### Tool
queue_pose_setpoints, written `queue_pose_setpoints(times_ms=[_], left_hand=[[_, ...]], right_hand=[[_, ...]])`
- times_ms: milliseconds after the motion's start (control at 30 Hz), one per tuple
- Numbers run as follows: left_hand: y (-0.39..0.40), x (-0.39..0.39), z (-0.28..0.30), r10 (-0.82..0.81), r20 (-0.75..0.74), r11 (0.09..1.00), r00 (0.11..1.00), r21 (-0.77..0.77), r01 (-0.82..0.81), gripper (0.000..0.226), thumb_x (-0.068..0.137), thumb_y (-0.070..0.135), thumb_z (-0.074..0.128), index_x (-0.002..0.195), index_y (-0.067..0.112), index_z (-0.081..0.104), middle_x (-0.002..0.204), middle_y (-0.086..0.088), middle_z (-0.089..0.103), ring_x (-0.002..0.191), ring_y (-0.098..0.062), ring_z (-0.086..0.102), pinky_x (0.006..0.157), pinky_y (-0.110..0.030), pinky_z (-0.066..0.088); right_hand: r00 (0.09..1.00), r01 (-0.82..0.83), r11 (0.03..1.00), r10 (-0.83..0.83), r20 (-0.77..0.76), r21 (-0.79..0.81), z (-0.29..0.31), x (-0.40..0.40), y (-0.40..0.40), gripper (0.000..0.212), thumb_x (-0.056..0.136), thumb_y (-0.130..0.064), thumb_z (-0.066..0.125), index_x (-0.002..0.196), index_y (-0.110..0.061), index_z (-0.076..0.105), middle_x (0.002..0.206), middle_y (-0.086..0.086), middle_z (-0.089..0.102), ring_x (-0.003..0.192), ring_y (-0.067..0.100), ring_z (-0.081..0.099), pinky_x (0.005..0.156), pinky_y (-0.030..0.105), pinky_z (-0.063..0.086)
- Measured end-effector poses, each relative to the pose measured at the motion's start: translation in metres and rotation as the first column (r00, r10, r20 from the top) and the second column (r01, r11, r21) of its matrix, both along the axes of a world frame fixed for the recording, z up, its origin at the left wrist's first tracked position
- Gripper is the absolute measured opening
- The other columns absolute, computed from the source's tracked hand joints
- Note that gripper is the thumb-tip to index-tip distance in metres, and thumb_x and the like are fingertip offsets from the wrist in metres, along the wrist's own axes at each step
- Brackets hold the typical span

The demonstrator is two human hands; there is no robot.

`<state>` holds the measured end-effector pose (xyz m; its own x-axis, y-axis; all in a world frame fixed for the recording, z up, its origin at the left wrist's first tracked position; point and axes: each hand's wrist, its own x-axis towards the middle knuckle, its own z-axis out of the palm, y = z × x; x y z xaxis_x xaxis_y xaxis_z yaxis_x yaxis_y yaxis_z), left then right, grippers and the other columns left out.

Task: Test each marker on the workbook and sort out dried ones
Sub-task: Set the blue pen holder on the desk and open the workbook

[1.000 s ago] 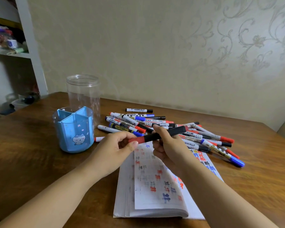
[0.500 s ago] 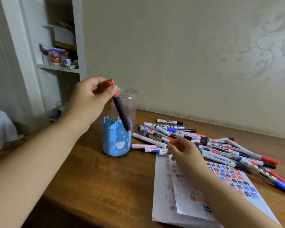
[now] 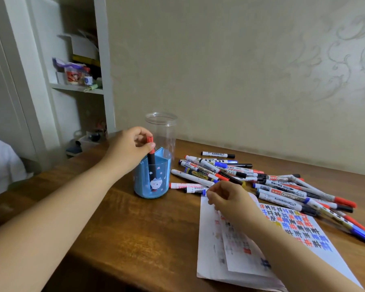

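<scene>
Near the back left of the wooden desk [image 3: 118,228], the left hand [image 3: 126,150] is pinching the red-capped end of a black-barrelled marker [image 3: 151,165] between thumb and curled fingers, holding it upright with its lower end already down inside a compartment of the blue divided pen holder [image 3: 152,178]; gripping it by the top is probably letting the barrel drop straight in. A clear plastic jar [image 3: 163,131] is standing empty just behind the holder, seemingly the other sorting bin. Over the workbook [image 3: 215,256] at the front right edge, the right hand [image 3: 226,199] is hovering with fingers loosely curled and gripping nothing, close to the pile of untested markers [image 3: 272,184] sprawling along the back right, likely reaching for the next one. Coloured test strokes are covering the workbook's open page.
</scene>
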<state>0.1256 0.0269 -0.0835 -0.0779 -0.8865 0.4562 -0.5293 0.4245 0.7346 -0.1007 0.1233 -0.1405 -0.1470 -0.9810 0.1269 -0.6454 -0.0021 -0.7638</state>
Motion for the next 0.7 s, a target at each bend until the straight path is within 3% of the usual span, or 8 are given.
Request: queue_pose_setpoints(times_ms=[167, 300, 400, 500, 600, 700], left_hand=[[0.008, -0.005, -0.009, 0.038, 0.09, 0.999, 0.995, -0.034, -0.035, 0.033, 0.087, 0.017, 0.063, 0.118, 0.022, 0.054, 0.116, 0.004, 0.057, 0.099, -0.009, 0.049, 0.072, -0.02, 0.041], [0.02, -0.01, -0.004, 0.169, 0.252, 0.921, 0.953, -0.384, -0.062, 0.035, 0.085, 0.018, 0.064, 0.119, 0.013, 0.056, 0.118, -0.005, 0.056, 0.105, -0.017, 0.053, 0.081, -0.028, 0.046], [0.034, -0.029, -0.003, 0.117, 0.332, 0.799, 0.936, -0.591, 0.11, 0.028, 0.082, 0.013, 0.066, 0.109, 0.009, 0.061, 0.102, -0.007, 0.059, 0.089, -0.017, 0.056, 0.073, -0.029, 0.047], [0.045, -0.066, -0.018, -0.104, 0.454, 0.852, 0.885, -0.419, 0.315, 0.019, 0.086, 0.013, 0.061, 0.105, 0.013, 0.061, 0.093, 0.0, 0.061, 0.075, -0.009, 0.053, 0.064, -0.024, 0.044], [0.028, -0.1, -0.046, -0.209, 0.605, 0.925, 0.768, -0.133, 0.356, 0.016, 0.093, 0.018, 0.05, 0.108, 0.018, 0.057, 0.109, 0.003, 0.059, 0.093, -0.011, 0.053, 0.077, -0.026, 0.045], [0.003, -0.121, -0.068, -0.224, 0.627, 0.951, 0.746, -0.025, 0.307, 0.023, 0.092, 0.013, 0.049, 0.113, 0.019, 0.056, 0.118, 0.003, 0.057, 0.106, -0.012, 0.051, 0.084, -0.027, 0.044]], right_hand=[[1.0, -0.023, 1.0, 0.023, -0.01, -0.017, -0.001, -0.001, 0.002, 0.005, 0.092, -0.029, 0.058, 0.088, -0.029, 0.06, 0.089, -0.005, 0.067, 0.082, 0.01, 0.062, 0.073, 0.023, 0.053], [1.0, -0.019, 0.999, 0.019, -0.007, -0.031, 0.002, -0.005, 0.007, 0.006, 0.092, -0.029, 0.058, 0.087, -0.029, 0.06, 0.088, -0.005, 0.068, 0.082, 0.01, 0.062, 0.072, 0.022, 0.052], [1.0, -0.005, 1.0, 0.005, -0.012, -0.021, 0.004, -0.012, 0.011, 0.005, 0.092, -0.029, 0.058, 0.089, -0.028, 0.061, 0.087, -0.004, 0.068, 0.077, 0.008, 0.062, 0.068, 0.02, 0.051], [0.998, 0.045, 0.999, -0.046, -0.041, -0.028, 0.004, -0.026, 0.012, 0.005, 0.091, -0.027, 0.059, 0.088, -0.027, 0.063, 0.086, -0.003, 0.068, 0.076, 0.011, 0.061, 0.07, 0.025, 0.051], [0.992, 0.113, 0.993, -0.114, -0.051, -0.023, 0.004, -0.046, 0.014, 0.006, 0.09, -0.023, 0.059, 0.088, -0.024, 0.064, 0.085, -0.005, 0.068, 0.076, 0.011, 0.061, 0.069, 0.024, 0.05], [0.985, 0.17, 0.985, -0.17, -0.032, -0.006, 0.002, -0.066, 0.018, 0.008, 0.09, -0.023, 0.059, 0.085, -0.026, 0.063, 0.083, -0.009, 0.068, 0.077, 0.012, 0.063, 0.069, 0.028, 0.054]])
